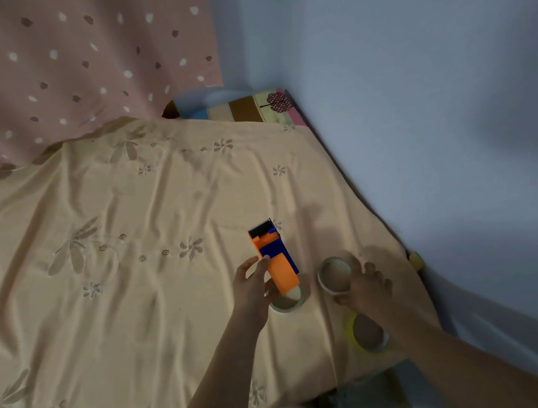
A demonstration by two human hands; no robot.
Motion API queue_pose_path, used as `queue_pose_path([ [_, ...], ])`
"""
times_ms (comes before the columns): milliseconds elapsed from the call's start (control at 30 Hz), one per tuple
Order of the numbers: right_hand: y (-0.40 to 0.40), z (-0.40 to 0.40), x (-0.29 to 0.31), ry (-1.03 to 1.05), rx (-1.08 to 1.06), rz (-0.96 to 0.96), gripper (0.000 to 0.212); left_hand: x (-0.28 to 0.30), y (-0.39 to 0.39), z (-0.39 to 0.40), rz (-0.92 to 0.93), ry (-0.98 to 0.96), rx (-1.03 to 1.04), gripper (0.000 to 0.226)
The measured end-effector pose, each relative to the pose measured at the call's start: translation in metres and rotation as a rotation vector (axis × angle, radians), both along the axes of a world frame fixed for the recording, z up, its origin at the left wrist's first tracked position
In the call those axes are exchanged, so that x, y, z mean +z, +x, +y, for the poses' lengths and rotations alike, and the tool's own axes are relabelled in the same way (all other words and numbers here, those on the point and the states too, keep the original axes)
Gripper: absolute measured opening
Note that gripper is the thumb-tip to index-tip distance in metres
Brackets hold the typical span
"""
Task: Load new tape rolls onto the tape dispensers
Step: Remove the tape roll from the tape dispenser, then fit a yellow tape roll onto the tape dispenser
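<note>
We hold the orange and blue tape dispenser [276, 258] in our left hand [252, 292], thumb and fingers curled round its orange handle, so that its black front end points away from us and the whole tool hangs tilted above the peach bedsheet [96, 262]. Directly under the handle's near end lies a pale tape roll [288, 303] flat on the sheet, partly hidden by the dispenser and by our left hand, so we cannot tell whether the handle touches it. Our right hand [366, 288] grips a second pale tape roll [334, 276], fingers curled over its near rim, the roll tipped so that its open core faces up and toward the dispenser; whether it is lifted off the sheet or resting on it we cannot tell. The two pale rolls sit near each other, with a strip of sheet between them. Nearer to us, under our right forearm, a yellow tape roll [367, 332] lies flat on the sheet close to its right edge, partly covered by the arm. The sheet is wrinkled and embroidered with flower shapes. At its far side hangs a pink spotted cloth [68, 66], and beside that a striped cushion or mattress edge [247, 108] shows at the corner. A plain bluish wall [416, 79] runs along the right.
</note>
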State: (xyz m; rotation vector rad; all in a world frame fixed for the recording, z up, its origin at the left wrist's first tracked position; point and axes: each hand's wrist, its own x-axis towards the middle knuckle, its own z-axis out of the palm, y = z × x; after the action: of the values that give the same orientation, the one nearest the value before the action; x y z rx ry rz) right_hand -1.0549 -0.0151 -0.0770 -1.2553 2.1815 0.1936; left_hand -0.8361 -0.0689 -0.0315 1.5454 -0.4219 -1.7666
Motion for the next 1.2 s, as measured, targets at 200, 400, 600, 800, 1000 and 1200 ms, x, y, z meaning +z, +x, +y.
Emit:
queue_pose_path([
  [200,0.002,0.037,-0.002,0.398,-0.15,-0.075,0.132,0.011,-0.013,0.014,0.03,-0.001,0.0,0.045],
  [400,0.013,0.062,-0.005,0.32,-0.156,-0.071,0.112,0.008,-0.01,0.031,0.002,0.009,-0.03,0.046],
  [600,0.012,0.061,0.01,0.176,-0.261,-0.07,0.108,0.008,0.0,0.036,-0.037,-0.001,-0.029,0.044],
  [800,-0.011,0.036,0.059,-0.314,-0.388,-0.488,0.084,0.032,-0.003,0.026,0.014,-0.108,-0.044,0.036],
  [1000,-0.006,0.004,0.118,-0.411,-0.389,-0.943,0.092,0.065,-0.015,0.013,0.076,-0.262,-0.083,0.034],
  [1200,0.015,-0.018,0.143,-0.382,-0.315,-1.117,0.084,0.088,-0.015,0.006,0.145,-0.33,-0.103,0.033],
])
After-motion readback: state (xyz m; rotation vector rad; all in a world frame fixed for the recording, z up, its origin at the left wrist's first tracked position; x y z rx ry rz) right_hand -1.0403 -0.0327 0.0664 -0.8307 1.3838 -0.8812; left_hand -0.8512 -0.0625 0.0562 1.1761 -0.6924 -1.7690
